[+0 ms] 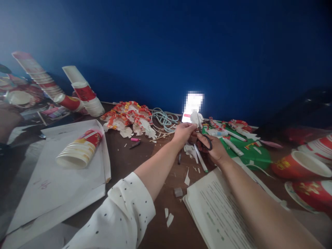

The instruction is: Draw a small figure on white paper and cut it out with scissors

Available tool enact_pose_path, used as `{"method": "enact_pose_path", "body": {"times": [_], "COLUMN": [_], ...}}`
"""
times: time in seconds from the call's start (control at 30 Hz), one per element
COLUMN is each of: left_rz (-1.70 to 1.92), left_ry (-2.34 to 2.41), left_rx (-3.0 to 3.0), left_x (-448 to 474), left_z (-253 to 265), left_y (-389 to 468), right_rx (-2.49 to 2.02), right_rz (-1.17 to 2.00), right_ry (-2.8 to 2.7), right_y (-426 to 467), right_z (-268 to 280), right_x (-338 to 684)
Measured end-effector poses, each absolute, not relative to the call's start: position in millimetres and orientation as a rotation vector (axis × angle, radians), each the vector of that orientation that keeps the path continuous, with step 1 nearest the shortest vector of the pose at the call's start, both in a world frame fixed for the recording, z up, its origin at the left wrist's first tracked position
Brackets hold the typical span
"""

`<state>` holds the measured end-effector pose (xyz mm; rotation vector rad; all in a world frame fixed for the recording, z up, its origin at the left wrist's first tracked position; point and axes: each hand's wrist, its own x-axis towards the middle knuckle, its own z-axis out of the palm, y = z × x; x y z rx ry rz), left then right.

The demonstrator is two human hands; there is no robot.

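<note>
My right hand (214,148) is closed around the black handles of a pair of scissors (206,142), whose blades point up and away from me. A small white paper piece (196,117) stands upright at the blades. My left hand (184,133) pinches its lower edge; the fingertips are partly hidden. Just below the hands lie another white paper cutout (191,150) and a white marker (201,159) with a green end. Behind the paper piece glows a bright, blurred screen (187,117).
Cut paper cup pieces (132,119) in red and white are heaped beside a coil of pale blue cord (164,117). Stacked paper cups (80,148) lie on a white box lid (41,200). A green sheet (255,155), printed pages (215,207) and red cups (298,166) are on the right.
</note>
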<state>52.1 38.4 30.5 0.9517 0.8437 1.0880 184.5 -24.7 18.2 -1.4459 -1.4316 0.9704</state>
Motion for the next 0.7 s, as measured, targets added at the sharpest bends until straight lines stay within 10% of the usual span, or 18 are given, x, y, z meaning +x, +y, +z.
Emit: {"method": "enact_pose_path", "body": {"times": [0.7], "left_rz": [1.088], "left_ry": [0.856], "left_rx": [0.954], "left_x": [51.7], "left_z": [28.0], "left_y": [40.3], "right_rx": [-1.415], "right_rz": [0.989], "right_ry": [-1.365], "right_y": [-27.0], "right_z": [29.1], "right_x": [179.3]}}
